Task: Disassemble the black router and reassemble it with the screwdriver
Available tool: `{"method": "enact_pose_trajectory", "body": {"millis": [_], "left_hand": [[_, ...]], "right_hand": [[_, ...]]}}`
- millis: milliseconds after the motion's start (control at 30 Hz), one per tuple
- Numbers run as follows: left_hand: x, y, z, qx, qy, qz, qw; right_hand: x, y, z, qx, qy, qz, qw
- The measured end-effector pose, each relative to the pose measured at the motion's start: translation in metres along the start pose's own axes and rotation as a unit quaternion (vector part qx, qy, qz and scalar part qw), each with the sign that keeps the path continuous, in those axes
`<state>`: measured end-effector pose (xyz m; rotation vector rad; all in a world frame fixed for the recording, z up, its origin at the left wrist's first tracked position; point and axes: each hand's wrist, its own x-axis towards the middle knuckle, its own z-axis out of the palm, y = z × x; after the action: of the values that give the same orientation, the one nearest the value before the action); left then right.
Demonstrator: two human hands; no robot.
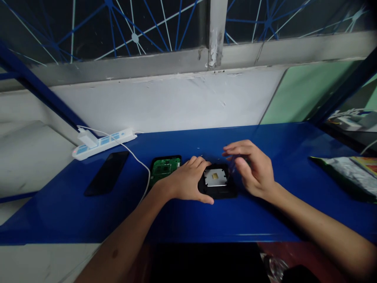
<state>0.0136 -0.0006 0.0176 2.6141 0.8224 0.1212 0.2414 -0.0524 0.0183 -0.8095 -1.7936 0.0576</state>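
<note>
A small black device (218,181) with a silver plate and a gold square in its middle lies on the blue shelf (182,224). My left hand (188,181) grips its left side, thumb along the near edge and fingers curled over the far edge. My right hand (250,167) hovers just right of it, fingers bent and pinched on a thin clear film (234,162) that is hard to make out. A green circuit board (164,169) in a black frame lies just left of my left hand.
A dark phone (107,173) lies flat at the left. A white power strip (103,142) with a plugged adapter sits at the back left, its white cable (141,163) running forward over the shelf. A printed bag (350,171) lies at the right. A wall stands behind.
</note>
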Motion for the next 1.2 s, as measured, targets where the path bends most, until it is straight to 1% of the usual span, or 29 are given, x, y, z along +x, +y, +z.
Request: {"method": "enact_pose_trajectory", "body": {"millis": [133, 200, 300, 367, 467, 600, 733, 867, 1000, 1100, 1167, 1200], "left_hand": [[0.0001, 0.0009, -0.0008, -0.003, -0.004, 0.0, 1.0], [0.0, 0.0006, -0.0008, -0.004, 0.001, -0.001, 1.0], [0.0, -0.0003, -0.0005, -0.003, 0.001, 0.002, 1.0], [0.0002, -0.0005, -0.0003, -0.003, -0.002, 0.005, 1.0], [0.0003, -0.0001, -0.0002, 0.0, 0.003, 0.003, 1.0], [-0.0002, 0.0005, -0.0006, 0.0, 0.002, 0.0, 1.0], [-0.0002, 0.0002, -0.0006, 0.002, -0.006, -0.002, 1.0], [0.0001, -0.0006, 0.0007, 0.008, 0.0, 0.006, 1.0], [0.0, -0.0003, 0.0004, 0.015, -0.004, 0.008, 1.0], [-0.0002, 0.0003, -0.001, 0.02, -0.005, 0.002, 1.0], [-0.0002, 0.0001, -0.0013, 0.017, -0.006, -0.001, 1.0], [-0.0001, -0.0002, -0.001, 0.015, -0.006, 0.0, 1.0]], "right_hand": [[0.0043, -0.002, 0.0012, -0.068, 0.018, -0.037, 0.997], [0.0042, -0.0041, 0.0016, -0.064, 0.02, -0.029, 0.997], [0.0016, -0.0054, 0.0006, -0.029, 0.013, 0.011, 0.999], [0.0001, -0.0044, -0.0005, -0.003, 0.002, 0.021, 1.0], [0.0002, -0.0015, -0.001, 0.013, -0.006, -0.006, 1.0], [0.0024, 0.0005, 0.0005, -0.038, 0.001, -0.032, 0.999], [0.0029, 0.0017, 0.0011, -0.075, 0.003, -0.035, 0.997], [0.0034, 0.0026, 0.001, -0.082, -0.005, -0.029, 0.996], [0.0033, 0.0003, 0.0022, -0.074, 0.006, -0.036, 0.997], [0.0006, -0.0029, 0.0028, -0.047, 0.017, 0.006, 0.999], [-0.0012, -0.0043, 0.0021, -0.025, 0.01, 0.04, 0.999], [-0.0015, -0.0046, 0.0016, -0.013, 0.002, 0.044, 0.999]]}}
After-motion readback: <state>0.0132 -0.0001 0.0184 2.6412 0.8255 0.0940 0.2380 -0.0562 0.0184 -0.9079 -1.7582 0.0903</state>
